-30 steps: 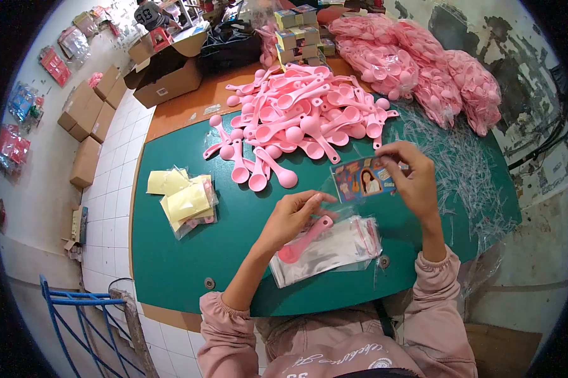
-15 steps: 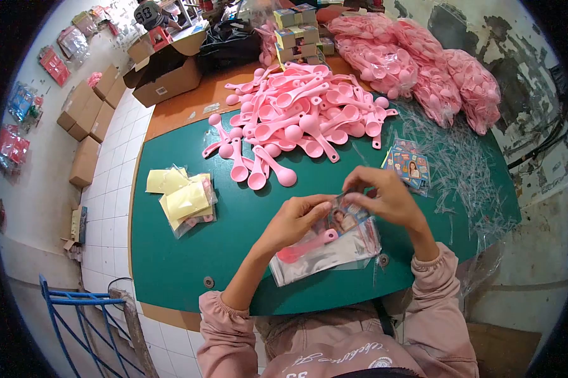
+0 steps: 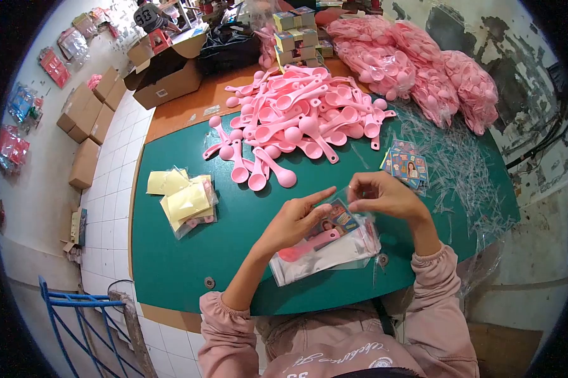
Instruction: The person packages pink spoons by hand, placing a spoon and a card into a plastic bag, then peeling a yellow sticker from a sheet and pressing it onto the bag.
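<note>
My left hand (image 3: 294, 222) grips the upper edge of a clear plastic bag, thumb on it and index finger stretched out. Inside the bag are a pink measuring spoon (image 3: 309, 246) and a printed card (image 3: 339, 218). My right hand (image 3: 384, 196) is pinched closed at the bag's upper right corner; what lies between its fingertips is too thin to make out. Beneath sits a stack of clear bags (image 3: 315, 267). Beyond my hands rises a large heap of pink measuring spoons (image 3: 309, 107). Beside my right hand lies a pile of printed cards (image 3: 407, 165).
Filled bags with yellow-backed cards (image 3: 186, 198) lie at left. Clear plastic strips (image 3: 466, 170) litter the table's right side. Bulging bags of pink spoons (image 3: 416, 66) and stacked card bundles (image 3: 296, 38) stand behind. An open cardboard box (image 3: 167, 82) is at back left; a blue metal frame (image 3: 85, 302) stands front left.
My right hand has moved slightly right, away from my left hand. My left index finger has straightened, and more of the card in the bag shows.
</note>
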A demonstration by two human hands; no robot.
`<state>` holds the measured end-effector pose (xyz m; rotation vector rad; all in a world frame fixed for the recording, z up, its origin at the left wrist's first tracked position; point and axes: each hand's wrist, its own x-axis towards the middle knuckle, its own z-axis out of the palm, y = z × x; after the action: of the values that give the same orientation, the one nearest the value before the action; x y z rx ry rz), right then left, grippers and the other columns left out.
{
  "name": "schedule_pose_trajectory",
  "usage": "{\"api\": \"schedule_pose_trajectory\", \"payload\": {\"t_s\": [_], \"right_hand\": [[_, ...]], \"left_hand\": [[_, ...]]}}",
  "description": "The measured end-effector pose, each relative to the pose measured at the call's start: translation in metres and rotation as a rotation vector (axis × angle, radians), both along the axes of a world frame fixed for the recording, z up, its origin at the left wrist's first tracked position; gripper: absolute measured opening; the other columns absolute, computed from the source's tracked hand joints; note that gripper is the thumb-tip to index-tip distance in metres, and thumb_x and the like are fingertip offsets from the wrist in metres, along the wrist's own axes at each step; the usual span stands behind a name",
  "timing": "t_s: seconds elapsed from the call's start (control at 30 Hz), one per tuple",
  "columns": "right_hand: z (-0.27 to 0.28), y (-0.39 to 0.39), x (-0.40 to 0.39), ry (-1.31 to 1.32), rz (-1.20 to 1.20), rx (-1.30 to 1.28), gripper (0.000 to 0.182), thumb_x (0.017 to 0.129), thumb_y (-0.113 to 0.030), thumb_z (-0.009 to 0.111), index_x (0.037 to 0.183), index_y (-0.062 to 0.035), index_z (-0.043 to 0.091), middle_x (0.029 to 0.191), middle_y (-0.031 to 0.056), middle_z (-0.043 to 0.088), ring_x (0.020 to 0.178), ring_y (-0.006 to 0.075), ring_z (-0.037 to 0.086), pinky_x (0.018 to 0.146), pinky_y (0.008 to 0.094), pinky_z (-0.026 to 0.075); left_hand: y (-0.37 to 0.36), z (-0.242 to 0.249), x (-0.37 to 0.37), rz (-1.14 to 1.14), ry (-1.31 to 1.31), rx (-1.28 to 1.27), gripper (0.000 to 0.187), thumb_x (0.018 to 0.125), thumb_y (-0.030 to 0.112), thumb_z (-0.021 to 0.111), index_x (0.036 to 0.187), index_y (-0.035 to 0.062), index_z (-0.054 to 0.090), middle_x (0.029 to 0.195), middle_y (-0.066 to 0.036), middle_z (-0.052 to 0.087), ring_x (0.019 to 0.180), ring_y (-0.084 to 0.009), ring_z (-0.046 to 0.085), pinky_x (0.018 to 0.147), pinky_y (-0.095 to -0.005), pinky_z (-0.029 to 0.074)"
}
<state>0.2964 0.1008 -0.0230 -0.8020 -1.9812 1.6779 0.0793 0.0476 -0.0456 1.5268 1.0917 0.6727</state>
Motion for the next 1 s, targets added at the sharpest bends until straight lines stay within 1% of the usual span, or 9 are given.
{"api": "schedule_pose_trajectory", "payload": {"t_s": [0.3, 0.43, 0.53, 0.6, 0.67, 0.73, 0.77, 0.9, 1.0], "right_hand": [[-0.014, -0.013, -0.027, -0.136, 0.042, 0.158, 0.033, 0.069, -0.014, 0.069, 0.094, -0.0012, 0.052, 0.078, 0.0055, 0.055, 0.073, 0.0149, 0.053, 0.068, 0.0299, 0.044], [-0.014, -0.01, -0.022, 0.023, 0.024, 0.291, 0.032, 0.07, -0.013, 0.067, 0.097, -0.001, 0.054, 0.079, 0.0068, 0.059, 0.072, 0.015, 0.057, 0.065, 0.0296, 0.046], [0.007, -0.015, -0.02, -0.003, -0.07, 0.2, 0.028, 0.072, -0.01, 0.066, 0.097, -0.0025, 0.057, 0.082, 0.0077, 0.06, 0.072, 0.017, 0.059, 0.066, 0.0301, 0.047], [0.022, -0.025, -0.025, 0.0, -0.401, 0.658, 0.021, 0.073, -0.007, 0.064, 0.093, -0.004, 0.06, 0.083, 0.0086, 0.059, 0.068, 0.0194, 0.06, 0.065, 0.0315, 0.048], [0.02, -0.03, -0.03, -0.005, -0.492, 0.784, 0.017, 0.072, -0.005, 0.063, 0.089, -0.0053, 0.061, 0.083, 0.009, 0.058, 0.071, 0.0224, 0.059, 0.065, 0.0323, 0.048], [0.018, -0.03, -0.033, -0.118, -0.323, 0.992, 0.022, 0.073, -0.007, 0.063, 0.094, -0.0063, 0.06, 0.085, 0.0094, 0.056, 0.076, 0.0256, 0.057, 0.068, 0.0338, 0.047], [0.013, -0.031, -0.034, -0.181, -0.227, 0.939, 0.026, 0.074, -0.011, 0.062, 0.099, -0.0069, 0.058, 0.088, 0.0103, 0.055, 0.083, 0.0278, 0.055, 0.073, 0.0356, 0.045], [0.003, -0.031, -0.025, -0.306, 0.004, 0.776, 0.029, 0.076, -0.019, 0.062, 0.102, -0.0071, 0.057, 0.097, 0.011, 0.054, 0.09, 0.0265, 0.053, 0.078, 0.0352, 0.042], [-0.001, -0.03, -0.026, -0.261, -0.018, 0.711, 0.022, 0.074, -0.015, 0.061, 0.092, -0.0048, 0.054, 0.088, 0.0118, 0.051, 0.085, 0.0294, 0.052, 0.074, 0.0385, 0.042]], "left_hand": [[-0.006, 0.005, 0.009, 0.031, 0.239, 0.208, 0.056, 0.084, 0.022, 0.057, 0.133, 0.0086, 0.033, 0.062, -0.016, 0.058, 0.05, -0.024, 0.052, 0.056, -0.0301, 0.044], [-0.008, 0.011, 0.015, 0.174, 0.128, 0.253, 0.052, 0.081, 0.024, 0.061, 0.127, 0.007, 0.043, 0.061, -0.011, 0.057, 0.054, -0.0087, 0.049, 0.054, -0.0264, 0.043], [-0.004, 0.011, 0.015, 0.245, 0.033, 0.637, 0.041, 0.076, 0.02, 0.067, 0.111, 0.0061, 0.051, 0.073, -0.015, 0.061, 0.063, -0.0234, 0.06, 0.066, -0.0299, 0.047], [0.001, 0.023, 0.017, 0.481, 0.206, 1.168, 0.032, 0.073, 0.017, 0.07, 0.098, 0.0057, 0.052, 0.083, -0.014, 0.059, 0.076, -0.0251, 0.059, 0.074, -0.031, 0.046], [-0.002, 0.022, 0.014, 0.617, 0.156, 1.147, 0.025, 0.081, 0.022, 0.062, 0.096, 0.0043, 0.052, 0.087, -0.012, 0.056, 0.086, -0.0261, 0.056, 0.078, -0.0324, 0.044], [-0.009, 0.0, -0.004, 0.584, -0.144, 0.378, 0.027, 0.09, 0.028, 0.049, 0.099, 0.0027, 0.05, 0.089, -0.01, 0.058, 0.081, -0.0224, 0.055, 0.076, -0.0333, 0.045], [-0.01, -0.002, -0.007, 0.444, -0.538, -0.076, 0.035, 0.095, 0.031, 0.036, 0.116, 0.0031, 0.037, 0.095, -0.012, 0.059, 0.085, -0.0215, 0.057, 0.076, -0.0329, 0.047], [-0.03, 0.0, 0.002, 0.22, -0.373, -0.399, 0.052, 0.095, 0.017, 0.034, 0.133, 0.0092, 0.0, 0.103, -0.022, 0.056, 0.094, -0.025, 0.059, 0.078, -0.0336, 0.05], [-0.028, -0.008, -0.002, 0.148, -0.407, -0.368, 0.052, 0.094, 0.012, 0.034, 0.134, 0.0101, 0.002, 0.105, -0.021, 0.055, 0.095, -0.024, 0.059, 0.08, -0.0344, 0.05]]}}
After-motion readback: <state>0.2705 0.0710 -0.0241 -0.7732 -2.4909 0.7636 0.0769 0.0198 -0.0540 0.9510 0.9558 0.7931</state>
